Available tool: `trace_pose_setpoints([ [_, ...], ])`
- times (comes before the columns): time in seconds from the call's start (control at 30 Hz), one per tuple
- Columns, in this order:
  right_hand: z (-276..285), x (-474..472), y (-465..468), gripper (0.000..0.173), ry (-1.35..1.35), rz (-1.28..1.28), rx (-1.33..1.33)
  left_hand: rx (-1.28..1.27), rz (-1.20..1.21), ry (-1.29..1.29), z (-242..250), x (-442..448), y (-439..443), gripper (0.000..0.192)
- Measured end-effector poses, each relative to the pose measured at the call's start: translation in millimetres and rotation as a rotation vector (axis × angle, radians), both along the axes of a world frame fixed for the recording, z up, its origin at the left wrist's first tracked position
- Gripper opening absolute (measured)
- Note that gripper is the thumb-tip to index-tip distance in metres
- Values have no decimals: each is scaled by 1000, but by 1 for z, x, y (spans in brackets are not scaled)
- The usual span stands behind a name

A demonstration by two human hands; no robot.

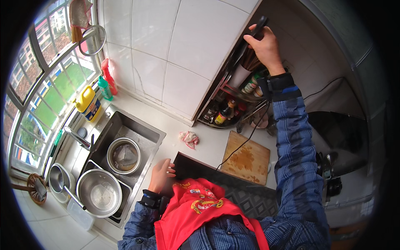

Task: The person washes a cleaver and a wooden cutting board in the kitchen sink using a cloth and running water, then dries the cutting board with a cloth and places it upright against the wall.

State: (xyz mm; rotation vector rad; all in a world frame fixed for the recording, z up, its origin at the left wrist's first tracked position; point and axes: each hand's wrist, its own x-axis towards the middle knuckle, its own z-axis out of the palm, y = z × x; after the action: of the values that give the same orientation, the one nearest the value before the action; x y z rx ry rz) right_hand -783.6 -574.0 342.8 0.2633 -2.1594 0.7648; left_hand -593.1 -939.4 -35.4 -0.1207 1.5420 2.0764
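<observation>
My right hand (265, 45) is raised to the top of a corner spice rack (230, 89), its fingers closed around a black handle (260, 26). What the handle belongs to is hard to make out against the dark rack. Chopsticks in a white holder (239, 76) stand just below that hand. My left hand (161, 175) hangs by the front edge of the counter (170, 140), fingers slightly apart and holding nothing. Beyond it lies a crumpled cloth (189, 139). A wet-stained wooden cutting board (246, 158) rests on the counter below the rack.
Left is a steel sink (137, 123) holding a pot with liquid (124, 155) and a perforated steel basin (99, 193). A yellow jug (88, 103) and spray bottle (108, 76) line the window side. A black cord (240, 145) crosses the cutting board. Right stands a gas stove (334, 168).
</observation>
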Motion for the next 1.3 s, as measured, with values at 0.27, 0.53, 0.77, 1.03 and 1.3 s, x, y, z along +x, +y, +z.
trace_pose_setpoints([
  [0.27, -11, -14, 24, 29, -206, -135, -57, -33, 5, -16, -9, 2, -4, 43],
  [0.53, -22, -38, 17, 46, -219, -492, 127, -27, -7, -59, -4, 5, 5, 41],
  [0.77, -21, -41, 11, 47, -231, -690, 549, -36, 28, -77, -8, 7, 0, 41],
  [1.03, -34, -58, 13, 23, -258, -816, 920, -46, 61, -63, -12, 11, -8, 43],
  [1.3, -37, 3, -24, 37, 20, -653, 785, -82, 35, -80, -18, 16, -9, 42],
])
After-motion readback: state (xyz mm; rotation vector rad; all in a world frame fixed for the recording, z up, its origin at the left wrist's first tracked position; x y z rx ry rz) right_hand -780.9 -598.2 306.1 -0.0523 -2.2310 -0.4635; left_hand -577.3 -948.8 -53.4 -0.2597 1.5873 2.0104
